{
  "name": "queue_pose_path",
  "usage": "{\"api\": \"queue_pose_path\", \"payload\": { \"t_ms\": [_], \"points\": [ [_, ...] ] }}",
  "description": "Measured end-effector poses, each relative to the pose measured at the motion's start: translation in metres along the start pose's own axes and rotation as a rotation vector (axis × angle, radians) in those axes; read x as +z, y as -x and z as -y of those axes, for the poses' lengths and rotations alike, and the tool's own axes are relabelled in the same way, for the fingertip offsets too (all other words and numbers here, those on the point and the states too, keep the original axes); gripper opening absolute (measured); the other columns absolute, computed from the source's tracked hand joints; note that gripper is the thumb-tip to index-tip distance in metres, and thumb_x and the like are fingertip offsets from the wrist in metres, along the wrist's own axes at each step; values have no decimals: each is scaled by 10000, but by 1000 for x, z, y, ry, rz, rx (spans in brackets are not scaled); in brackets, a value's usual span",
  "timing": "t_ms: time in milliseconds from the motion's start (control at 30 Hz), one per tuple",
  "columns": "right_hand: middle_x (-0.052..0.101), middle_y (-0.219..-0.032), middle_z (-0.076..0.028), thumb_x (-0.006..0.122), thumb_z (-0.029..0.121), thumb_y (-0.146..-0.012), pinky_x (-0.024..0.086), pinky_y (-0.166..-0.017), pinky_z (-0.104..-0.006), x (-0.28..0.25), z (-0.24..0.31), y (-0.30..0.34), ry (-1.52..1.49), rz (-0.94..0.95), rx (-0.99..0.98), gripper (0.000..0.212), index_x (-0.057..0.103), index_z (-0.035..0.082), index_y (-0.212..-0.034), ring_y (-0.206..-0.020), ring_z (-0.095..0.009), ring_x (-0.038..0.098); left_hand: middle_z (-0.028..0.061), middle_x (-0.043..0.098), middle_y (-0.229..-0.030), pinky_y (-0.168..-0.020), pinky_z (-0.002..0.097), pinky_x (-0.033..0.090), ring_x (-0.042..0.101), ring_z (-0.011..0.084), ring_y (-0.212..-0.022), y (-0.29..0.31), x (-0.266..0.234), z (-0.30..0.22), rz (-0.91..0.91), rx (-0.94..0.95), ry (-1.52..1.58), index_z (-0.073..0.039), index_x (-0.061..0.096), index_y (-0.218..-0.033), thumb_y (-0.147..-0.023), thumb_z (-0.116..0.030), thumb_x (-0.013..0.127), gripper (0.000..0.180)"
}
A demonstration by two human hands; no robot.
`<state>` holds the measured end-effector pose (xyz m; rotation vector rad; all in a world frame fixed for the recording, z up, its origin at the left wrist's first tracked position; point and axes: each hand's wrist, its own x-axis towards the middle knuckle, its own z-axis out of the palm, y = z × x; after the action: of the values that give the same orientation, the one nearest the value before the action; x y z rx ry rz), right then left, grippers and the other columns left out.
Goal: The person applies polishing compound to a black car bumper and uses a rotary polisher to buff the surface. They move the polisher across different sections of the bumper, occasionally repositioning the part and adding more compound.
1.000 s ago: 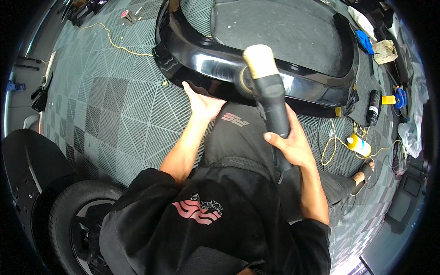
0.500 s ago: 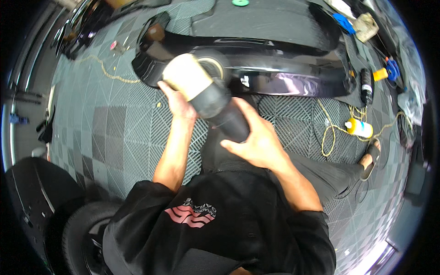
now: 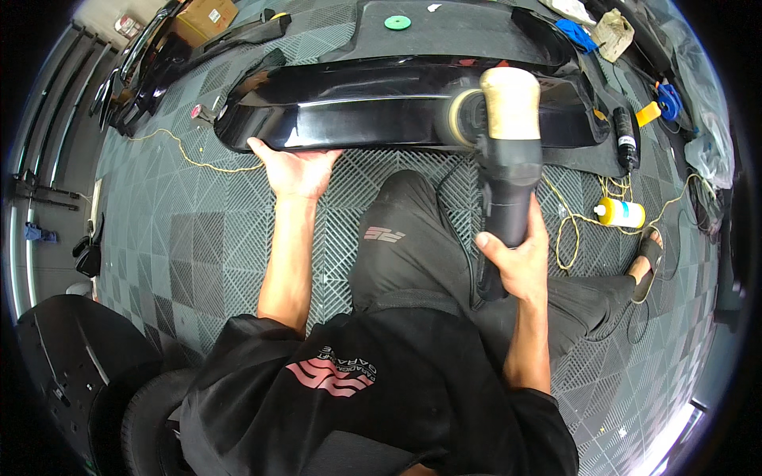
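A glossy black car body panel (image 3: 357,119), long and curved, lies across the floor in front of me. My left hand (image 3: 295,170) grips its near edge left of the middle, thumb spread to the left and the other fingers partly hidden at the edge. In my right hand (image 3: 522,266) is a power polisher (image 3: 512,170), held by its black handle, with a gold-coloured head pointing away from me. Its round pad (image 3: 464,117), smeared by motion, is over the right part of the panel; whether it touches cannot be told.
A green disc (image 3: 398,23) lies on the dark mat (image 3: 452,40) beyond the panel. At the right are a yellow bottle (image 3: 621,213), a black bottle (image 3: 625,135), a blue cloth (image 3: 575,35) and a beige cord (image 3: 562,230). A black power cable (image 3: 448,214) crosses near my leg.
The polisher has swung right and turned upright in my right hand. My left hand has let go of the polisher's head and moved left and down to the panel's near edge.
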<state>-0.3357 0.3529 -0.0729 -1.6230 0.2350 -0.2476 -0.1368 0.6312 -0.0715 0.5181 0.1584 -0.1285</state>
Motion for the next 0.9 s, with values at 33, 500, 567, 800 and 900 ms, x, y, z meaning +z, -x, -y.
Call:
{"api": "queue_pose_path", "payload": {
  "t_ms": [33,500,567,800,900],
  "points": [
    [596,-1378,-182,898,208,-763,462,-1088,-380,-4,1,-1,-8,8,22,1026,335,-87,-1569,-1258,-252,589,138,359,-1655,-1241,684,145,275,399,-1546,1,2,0,2,9,7,-149,328,-1623,-947,-866,217,992],
    [597,-1408,-262,861,233,-756,482,-1107,-432,81,36,-5,228,386,-30,991,353,40,-1584,-1320,-388,597,125,446,-1614,-1247,490,324,440,330,-1471,-21,-35,-4,-106,196,-243,-74,327,-1617,-994,-807,239,965],
    [598,-1407,-259,862,231,-754,485,-1105,-431,78,36,-3,241,372,-22,991,356,44,-1585,-1314,-388,600,127,461,-1601,-1243,487,331,439,326,-1471,-25,-30,-6,-68,194,-244,-59,385,-1580,-997,-802,245,955],
    [529,-1523,-237,912,260,-732,408,-1167,-386,32,16,3,63,175,-18,1046,370,-41,-1574,-1407,-296,529,154,448,-1603,-1216,718,192,345,392,-1520,-11,6,4,-79,122,-94,-137,408,-1588,-973,-837,207,953],
    [554,-1490,-238,902,216,-715,429,-1148,-375,16,7,0,120,17,-64,1035,374,-65,-1560,-1379,-278,549,153,440,-1606,-1207,721,214,350,402,-1510,-7,12,3,-106,115,-98,-151,417,-1583,-978,-829,221,929]
  ]
}}
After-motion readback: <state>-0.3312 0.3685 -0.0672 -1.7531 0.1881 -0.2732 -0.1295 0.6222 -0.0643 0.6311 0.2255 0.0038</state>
